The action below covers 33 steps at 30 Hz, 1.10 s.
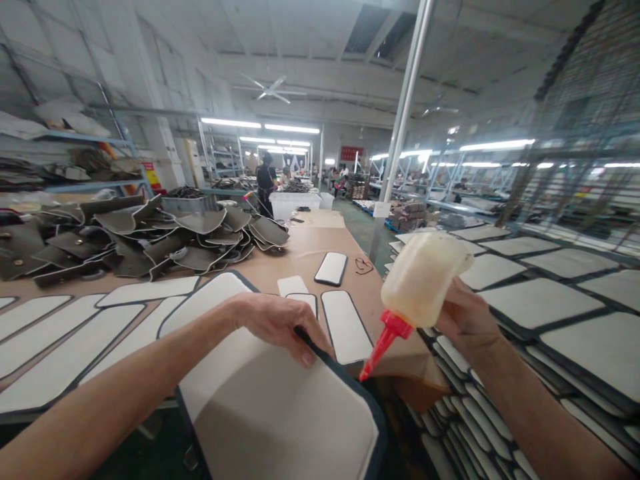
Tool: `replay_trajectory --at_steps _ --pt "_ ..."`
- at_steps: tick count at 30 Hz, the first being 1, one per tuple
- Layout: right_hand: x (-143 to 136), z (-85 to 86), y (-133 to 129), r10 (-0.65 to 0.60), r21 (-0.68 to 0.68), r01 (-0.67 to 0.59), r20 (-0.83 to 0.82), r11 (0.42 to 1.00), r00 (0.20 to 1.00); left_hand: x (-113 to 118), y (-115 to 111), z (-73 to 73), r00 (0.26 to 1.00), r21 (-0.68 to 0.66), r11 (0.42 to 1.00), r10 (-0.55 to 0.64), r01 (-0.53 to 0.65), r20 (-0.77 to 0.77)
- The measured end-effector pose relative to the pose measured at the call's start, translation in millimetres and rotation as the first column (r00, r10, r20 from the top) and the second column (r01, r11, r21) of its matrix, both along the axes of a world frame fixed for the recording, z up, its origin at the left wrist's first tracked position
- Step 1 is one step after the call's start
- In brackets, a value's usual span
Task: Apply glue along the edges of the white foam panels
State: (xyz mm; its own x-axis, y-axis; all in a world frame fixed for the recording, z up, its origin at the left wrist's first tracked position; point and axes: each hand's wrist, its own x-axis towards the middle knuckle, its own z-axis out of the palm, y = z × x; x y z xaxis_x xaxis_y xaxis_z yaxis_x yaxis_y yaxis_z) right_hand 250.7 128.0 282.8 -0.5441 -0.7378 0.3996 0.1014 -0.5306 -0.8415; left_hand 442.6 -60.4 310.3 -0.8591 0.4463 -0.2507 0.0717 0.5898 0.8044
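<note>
My left hand (280, 325) pins the panel (280, 407); right hand (463, 317) grips the glue bottle (417, 283). I keep its nozzle along the edge.

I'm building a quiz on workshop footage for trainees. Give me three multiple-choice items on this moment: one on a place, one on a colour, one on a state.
1. Where does the left hand rest?
A. on the edge of the big white panel
B. on the heap of grey pieces
C. on the steel pole

2. What colour is the nozzle of the squeeze bottle?
A. blue
B. red
C. green

3. How is the bottle held in the right hand?
A. upright, nozzle up
B. lying flat on the table
C. tilted, nozzle pointing down toward the panel's edge

Answers: 1 A, the fingers lie on the panel's dark trim; 2 B, the cone below the pale body is red; 3 C, the tip angles down-left near the panel's corner.
</note>
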Motion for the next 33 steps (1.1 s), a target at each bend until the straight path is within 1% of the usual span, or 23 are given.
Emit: replay_trajectory --at_steps 4,9,13,18,23,30,33 --pt "0.5 2.9 0.5 0.106 -0.004 -0.106 0.009 0.994 0.994 2.4 -4.2 -8.2 0.999 0.025 0.999 0.027 -0.028 0.019" --pt "-2.1 7.5 5.6 0.185 0.027 -0.185 -0.018 0.982 0.983 3.8 -8.4 -14.9 0.999 0.043 0.998 0.049 -0.049 0.023" --pt "-4.8 10.7 9.0 0.166 0.052 -0.165 -0.014 0.985 0.986 2.6 -5.6 -13.9 0.999 0.073 0.996 0.050 -0.051 0.014" --pt "-9.5 10.3 5.5 0.193 0.075 -0.192 -0.011 0.979 0.981 -2.5 2.2 -9.2 0.999 0.035 0.998 0.049 -0.049 0.007" --pt "-17.0 6.1 3.2 0.177 0.012 -0.177 -0.007 0.984 0.984 -8.7 7.9 -6.3 0.998 -0.014 0.998 0.055 -0.055 0.003" --pt "-22.9 2.7 7.5 0.179 -0.004 -0.179 -0.002 0.984 0.984 -14.3 16.2 -2.2 0.998 0.014 0.998 0.064 -0.064 0.004" --pt "-23.7 2.6 8.3 0.169 0.004 -0.169 -0.002 0.986 0.986 -15.4 19.2 -1.1 0.996 0.017 0.996 0.089 -0.089 -0.013"
